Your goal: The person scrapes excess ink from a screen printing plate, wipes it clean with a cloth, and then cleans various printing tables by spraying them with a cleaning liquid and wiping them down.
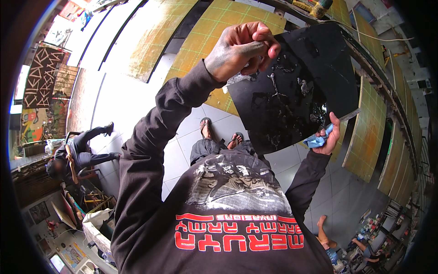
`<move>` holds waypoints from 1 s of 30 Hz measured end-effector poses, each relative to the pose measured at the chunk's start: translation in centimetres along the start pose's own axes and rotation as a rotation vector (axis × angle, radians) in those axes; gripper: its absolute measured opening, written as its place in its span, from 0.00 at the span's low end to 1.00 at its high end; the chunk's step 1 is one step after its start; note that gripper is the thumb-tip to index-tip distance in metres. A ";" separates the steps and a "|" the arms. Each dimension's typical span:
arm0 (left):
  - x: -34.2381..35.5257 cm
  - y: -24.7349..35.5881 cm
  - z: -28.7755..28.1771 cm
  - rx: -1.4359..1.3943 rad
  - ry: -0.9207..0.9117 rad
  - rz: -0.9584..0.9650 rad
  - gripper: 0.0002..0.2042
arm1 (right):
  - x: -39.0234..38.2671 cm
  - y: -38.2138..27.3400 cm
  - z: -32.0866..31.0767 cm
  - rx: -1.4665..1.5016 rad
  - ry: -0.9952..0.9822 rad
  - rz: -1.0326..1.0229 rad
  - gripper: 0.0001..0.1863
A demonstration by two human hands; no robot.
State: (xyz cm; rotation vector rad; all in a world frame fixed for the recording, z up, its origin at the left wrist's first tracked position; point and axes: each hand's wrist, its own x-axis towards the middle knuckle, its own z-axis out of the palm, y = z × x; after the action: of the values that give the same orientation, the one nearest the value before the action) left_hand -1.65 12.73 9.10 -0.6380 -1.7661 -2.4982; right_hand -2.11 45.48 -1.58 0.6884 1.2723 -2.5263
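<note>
A black sheet [301, 86] with wet, shiny patches and streaks lies tilted in front of me, over a yellow-green board [205, 39] with grid lines. My left hand [246, 48] is raised over the sheet's upper left edge, fingers curled closed; what they hold, if anything, is hidden. Just below that hand, a bit of clear, crinkled material [237, 79] shows at the sheet's edge. At the lower right edge, my right hand [332, 137] grips a crumpled light blue cloth [315, 140]. A pale narrow strip [350, 115] sticks out beyond its fingers; I cannot tell whether they hold it.
More gridded boards [367, 128] line the right side, beside a long dark rail [388, 86]. A yellow and black power tool [318, 8] sits at the top. One person [84, 148] sits at left; another person's leg [323, 232] shows at lower right. Pale floor tiles [180, 157] lie below.
</note>
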 end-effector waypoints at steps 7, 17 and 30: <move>-0.6 -0.8 -0.5 -0.018 -0.056 -0.088 0.09 | -0.2 -0.5 0.0 -0.002 0.079 -0.035 0.10; -0.3 -0.9 0.4 0.047 -0.033 -0.120 0.14 | -0.5 -0.9 -0.3 0.005 0.110 -0.030 0.07; -0.3 -1.5 0.1 0.275 -0.122 0.077 0.20 | 0.4 -0.2 -1.2 0.016 0.035 -0.009 0.07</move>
State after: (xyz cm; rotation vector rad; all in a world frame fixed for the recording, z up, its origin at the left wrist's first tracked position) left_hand -1.72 13.30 7.71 -0.8345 -2.0331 -2.1534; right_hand -2.12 46.53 -2.27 0.7359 1.2703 -2.5448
